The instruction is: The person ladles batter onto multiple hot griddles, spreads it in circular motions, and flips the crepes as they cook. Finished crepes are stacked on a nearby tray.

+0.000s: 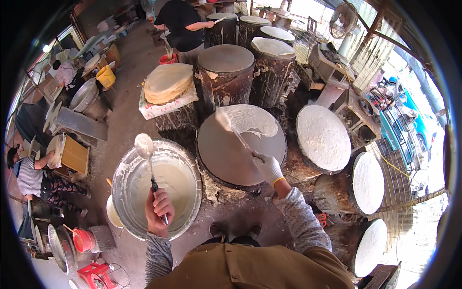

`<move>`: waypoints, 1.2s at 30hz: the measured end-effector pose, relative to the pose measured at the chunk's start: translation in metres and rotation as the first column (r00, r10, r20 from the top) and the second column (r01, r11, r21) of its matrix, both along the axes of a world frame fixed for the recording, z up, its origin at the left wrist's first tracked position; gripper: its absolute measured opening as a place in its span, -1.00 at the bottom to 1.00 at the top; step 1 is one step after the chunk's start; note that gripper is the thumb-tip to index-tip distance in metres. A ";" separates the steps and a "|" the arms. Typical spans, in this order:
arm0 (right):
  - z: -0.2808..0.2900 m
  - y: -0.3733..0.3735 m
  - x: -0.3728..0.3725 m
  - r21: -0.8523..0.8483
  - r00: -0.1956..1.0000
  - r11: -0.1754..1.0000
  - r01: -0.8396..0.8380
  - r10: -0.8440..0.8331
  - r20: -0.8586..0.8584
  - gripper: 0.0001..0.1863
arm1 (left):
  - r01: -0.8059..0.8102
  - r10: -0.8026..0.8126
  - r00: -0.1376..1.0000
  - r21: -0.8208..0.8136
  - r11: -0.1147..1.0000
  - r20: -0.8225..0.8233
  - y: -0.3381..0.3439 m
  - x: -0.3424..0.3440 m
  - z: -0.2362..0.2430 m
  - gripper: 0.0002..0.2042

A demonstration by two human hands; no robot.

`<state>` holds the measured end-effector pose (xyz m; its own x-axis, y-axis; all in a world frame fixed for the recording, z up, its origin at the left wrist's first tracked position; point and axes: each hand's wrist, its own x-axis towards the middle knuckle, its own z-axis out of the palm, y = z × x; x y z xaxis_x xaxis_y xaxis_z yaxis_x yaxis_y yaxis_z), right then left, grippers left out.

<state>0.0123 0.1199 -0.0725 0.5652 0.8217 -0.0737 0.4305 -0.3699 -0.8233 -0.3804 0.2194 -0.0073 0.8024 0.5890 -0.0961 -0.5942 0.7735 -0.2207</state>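
My left hand [160, 207] is closed around the dark handle of a metal ladle [144, 146], whose batter-coated bowl is held over a large metal basin [196, 192]. Pale, thick batter [175, 185] lies in the basin. In a white glove, my right hand [267, 168] grips the thin handle of a batter spreader [240, 139]. The spreader's head rests at the left end of a curved patch of wet batter [250, 119] on a round, flat griddle [228, 166]. The griddle's near part is bare and grey-brown.
A stack of round flatbreads [168, 82] sits left of a bare drum griddle [226, 59]. Batter-covered griddles [323, 138] line the right side. One person [180, 24] works at the far drums; another [36, 173] stands at left beside a wooden box [76, 153].
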 end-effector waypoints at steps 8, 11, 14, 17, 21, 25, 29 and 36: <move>0.002 -0.016 0.076 0.044 0.980 0.999 0.023 -0.014 -0.197 -0.65 | -0.067 0.068 0.997 0.012 0.998 -0.033 -0.023 0.003 0.008 -0.69; -0.003 0.001 0.048 -0.039 0.991 0.990 -0.136 0.136 0.004 -0.60 | -0.094 0.092 0.995 -0.064 0.993 -0.043 -0.034 0.011 0.002 -0.68; 0.002 -0.008 0.057 -0.003 0.983 0.984 -0.179 0.178 -0.051 -0.64 | -0.076 0.075 0.997 -0.029 0.997 -0.025 -0.045 0.012 0.003 -0.68; 0.035 -0.012 0.092 -0.057 0.986 0.996 -0.068 0.058 -0.155 -0.64 | -0.110 0.110 0.993 0.007 0.994 -0.049 -0.055 0.012 0.004 -0.67; 0.008 0.007 0.112 -0.045 0.976 0.977 -0.208 0.204 -0.080 -0.59 | -0.137 0.136 0.986 -0.006 0.991 -0.094 -0.064 0.015 0.001 -0.65; 0.018 -0.010 0.109 -0.142 0.932 0.929 -0.341 0.315 -0.178 -0.63 | -0.172 0.169 0.979 -0.017 0.985 -0.116 -0.077 0.009 0.001 -0.64; 0.058 -0.006 0.123 -0.165 0.905 0.965 -0.202 0.119 -0.408 -0.60 | -0.180 0.181 0.977 0.015 0.983 -0.116 -0.083 0.006 -0.004 -0.64; 0.039 -0.018 0.135 -0.238 0.816 0.866 -0.440 0.274 -0.509 -0.62 | -0.147 0.143 0.976 -0.014 0.989 -0.162 -0.088 0.009 -0.009 -0.64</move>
